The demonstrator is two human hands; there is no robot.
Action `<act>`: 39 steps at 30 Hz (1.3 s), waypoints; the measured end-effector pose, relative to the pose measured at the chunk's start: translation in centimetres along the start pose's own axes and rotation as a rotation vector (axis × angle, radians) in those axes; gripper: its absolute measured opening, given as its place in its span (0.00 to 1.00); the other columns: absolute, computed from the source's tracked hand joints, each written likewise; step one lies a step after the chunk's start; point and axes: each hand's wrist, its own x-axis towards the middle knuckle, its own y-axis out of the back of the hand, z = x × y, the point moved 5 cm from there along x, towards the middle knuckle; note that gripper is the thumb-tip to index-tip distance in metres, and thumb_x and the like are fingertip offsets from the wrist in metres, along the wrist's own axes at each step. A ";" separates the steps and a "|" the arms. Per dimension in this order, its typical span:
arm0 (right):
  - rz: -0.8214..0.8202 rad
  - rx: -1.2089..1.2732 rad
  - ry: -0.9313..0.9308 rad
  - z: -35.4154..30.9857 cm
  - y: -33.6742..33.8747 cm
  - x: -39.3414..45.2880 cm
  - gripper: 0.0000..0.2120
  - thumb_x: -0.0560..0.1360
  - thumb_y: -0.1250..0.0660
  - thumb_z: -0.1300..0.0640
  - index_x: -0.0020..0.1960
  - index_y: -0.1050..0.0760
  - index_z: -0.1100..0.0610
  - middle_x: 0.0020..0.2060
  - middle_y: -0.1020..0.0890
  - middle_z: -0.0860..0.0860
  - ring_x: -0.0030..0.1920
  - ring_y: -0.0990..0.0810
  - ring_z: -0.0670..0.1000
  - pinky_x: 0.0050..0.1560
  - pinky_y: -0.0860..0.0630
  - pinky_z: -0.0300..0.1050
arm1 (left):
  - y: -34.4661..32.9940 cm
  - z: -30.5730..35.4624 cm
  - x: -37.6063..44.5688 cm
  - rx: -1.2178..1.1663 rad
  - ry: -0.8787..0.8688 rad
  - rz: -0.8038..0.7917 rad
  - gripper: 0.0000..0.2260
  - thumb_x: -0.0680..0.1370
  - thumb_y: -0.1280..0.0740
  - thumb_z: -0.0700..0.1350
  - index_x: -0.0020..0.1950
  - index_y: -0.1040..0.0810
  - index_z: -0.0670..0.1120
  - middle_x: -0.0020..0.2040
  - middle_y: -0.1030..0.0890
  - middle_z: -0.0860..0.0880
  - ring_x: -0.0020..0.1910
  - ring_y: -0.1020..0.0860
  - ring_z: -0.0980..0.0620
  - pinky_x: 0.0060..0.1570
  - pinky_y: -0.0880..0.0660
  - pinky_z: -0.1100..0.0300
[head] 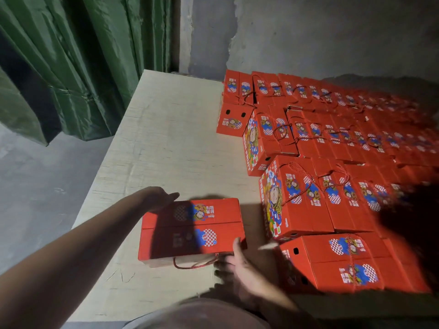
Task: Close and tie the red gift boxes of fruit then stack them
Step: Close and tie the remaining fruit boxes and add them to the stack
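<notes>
A closed red gift box (192, 229) with blue and checkered print lies on the pale board (166, 138) in front of me. Its red cord handle (194, 263) hangs loose along the near side. My left hand (161, 198) rests with straight fingers on the box's far left corner. My right hand (234, 260) is at the near right corner, thumb on the top edge and fingers under the side. To the right stand many more red gift boxes (332, 143) in rows, some stacked, most with cords tied on top.
A tied box (337, 264) lies just right of my right hand, close to it. A green tarp (71, 55) hangs at the back left. Grey concrete floor (35, 198) runs left of the board, and a rough grey wall (308, 32) stands behind the boxes.
</notes>
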 end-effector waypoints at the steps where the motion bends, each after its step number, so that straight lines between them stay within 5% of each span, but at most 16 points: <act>1: -0.011 0.003 0.011 0.3 -0.4 0.1 0.52 0.61 0.40 0.22 0.65 0.22 0.63 0.51 0.18 0.56 0.47 0.18 0.53 0.45 0.18 0.48 | 0.1 0.6 0.2 0.030 -0.010 0.016 0.30 0.83 0.42 0.63 0.59 0.19 0.37 0.56 0.18 0.37 0.59 0.20 0.40 0.56 0.27 0.54; 4: -0.046 -0.012 0.073 0.0 -1.4 -0.2 0.34 0.60 0.22 0.32 0.55 0.17 0.55 0.49 0.15 0.53 0.50 0.15 0.52 0.54 0.16 0.54 | 0.6 2.3 0.6 0.055 -0.099 0.003 0.25 0.85 0.42 0.56 0.62 0.20 0.36 0.61 0.18 0.37 0.62 0.21 0.40 0.57 0.27 0.56; 6: -0.111 -0.067 0.104 -0.5 -2.0 -0.7 0.24 0.61 0.16 0.41 0.51 0.15 0.54 0.51 0.13 0.53 0.54 0.15 0.52 0.57 0.17 0.54 | 0.1 2.4 0.6 -0.033 -0.073 -0.061 0.16 0.83 0.35 0.51 0.51 0.16 0.40 0.50 0.16 0.41 0.47 0.17 0.46 0.45 0.24 0.58; 8: -0.138 -0.112 0.151 -1.2 -2.5 -1.4 0.10 0.71 0.20 0.53 0.50 0.14 0.56 0.53 0.13 0.57 0.56 0.15 0.54 0.59 0.19 0.50 | -0.2 2.1 -0.1 -0.210 -0.051 -0.087 0.12 0.79 0.31 0.43 0.35 0.23 0.45 0.32 0.23 0.45 0.25 0.25 0.53 0.26 0.31 0.64; 10: -0.165 -0.114 0.155 -1.6 -2.7 -1.9 0.02 0.75 0.27 0.61 0.48 0.17 0.59 0.47 0.12 0.55 0.50 0.14 0.50 0.56 0.20 0.42 | -0.1 1.9 -0.4 -0.311 -0.090 -0.067 0.14 0.78 0.33 0.37 0.32 0.26 0.43 0.30 0.28 0.44 0.24 0.30 0.51 0.25 0.35 0.63; 12: -0.223 -0.048 0.080 -1.8 -3.0 -2.9 0.05 0.76 0.31 0.59 0.47 0.17 0.59 0.43 0.13 0.53 0.49 0.14 0.50 0.61 0.22 0.44 | 0.2 1.8 -1.4 -0.416 -0.180 -0.093 0.13 0.83 0.36 0.39 0.41 0.22 0.35 0.38 0.23 0.40 0.37 0.23 0.45 0.40 0.25 0.54; 15: -0.321 0.058 0.053 -2.9 -2.9 -4.2 0.10 0.79 0.32 0.54 0.52 0.13 0.57 0.55 0.14 0.56 0.61 0.17 0.55 0.66 0.25 0.56 | 1.5 1.1 -2.9 -0.634 -0.281 -0.052 0.19 0.84 0.35 0.49 0.48 0.19 0.33 0.48 0.14 0.41 0.55 0.18 0.41 0.61 0.26 0.48; 19: -0.395 0.077 0.148 -5.7 -4.1 -5.8 0.23 0.74 0.26 0.48 0.66 0.19 0.57 0.66 0.19 0.58 0.69 0.22 0.58 0.74 0.33 0.59 | 2.7 1.5 -5.2 -0.765 -0.414 0.004 0.15 0.80 0.29 0.53 0.44 0.14 0.43 0.49 0.15 0.44 0.58 0.20 0.43 0.55 0.30 0.53; 23: -0.336 -0.026 0.311 -10.1 -5.8 -7.1 0.20 0.79 0.32 0.55 0.69 0.22 0.57 0.65 0.18 0.58 0.67 0.21 0.58 0.73 0.29 0.58 | 3.6 3.4 -8.9 -0.765 -0.583 -0.026 0.14 0.79 0.29 0.55 0.44 0.15 0.45 0.44 0.15 0.49 0.48 0.19 0.53 0.55 0.27 0.56; 27: -0.225 -0.159 0.406 -12.8 -6.2 -7.1 0.08 0.79 0.35 0.65 0.57 0.21 0.61 0.54 0.16 0.58 0.61 0.17 0.58 0.66 0.22 0.59 | 2.5 5.2 -12.2 -0.752 -0.687 -0.178 0.12 0.79 0.27 0.52 0.44 0.17 0.44 0.42 0.14 0.45 0.43 0.16 0.51 0.49 0.21 0.58; 31: -0.160 -0.369 0.441 -13.7 -7.2 -7.7 0.16 0.70 0.37 0.59 0.55 0.18 0.56 0.57 0.17 0.59 0.61 0.18 0.55 0.60 0.18 0.51 | 1.7 5.7 -13.4 -0.440 -0.757 0.034 0.15 0.77 0.26 0.56 0.39 0.20 0.47 0.36 0.20 0.50 0.35 0.24 0.56 0.38 0.28 0.65; 34: -0.122 -0.502 0.461 -13.2 -7.7 -7.8 0.17 0.67 0.38 0.54 0.53 0.18 0.49 0.52 0.15 0.53 0.54 0.16 0.43 0.52 0.20 0.43 | 1.0 6.0 -13.5 -0.341 -0.772 0.076 0.15 0.77 0.26 0.53 0.38 0.22 0.45 0.35 0.22 0.48 0.36 0.26 0.50 0.37 0.29 0.57; 36: -0.061 -0.646 0.480 -13.0 -7.5 -7.8 0.15 0.68 0.40 0.55 0.50 0.19 0.48 0.47 0.15 0.52 0.51 0.15 0.47 0.49 0.19 0.50 | 0.3 6.4 -13.7 -0.344 -0.753 0.081 0.14 0.77 0.27 0.48 0.35 0.23 0.45 0.32 0.23 0.50 0.33 0.29 0.53 0.38 0.30 0.54; 39: 0.045 -0.793 0.506 -12.7 -6.4 -8.4 0.16 0.68 0.43 0.52 0.51 0.22 0.45 0.38 0.18 0.45 0.40 0.19 0.49 0.51 0.20 0.61 | -0.5 6.9 -13.8 -0.640 -0.652 -0.028 0.13 0.80 0.29 0.44 0.37 0.22 0.43 0.32 0.19 0.53 0.33 0.24 0.56 0.38 0.30 0.64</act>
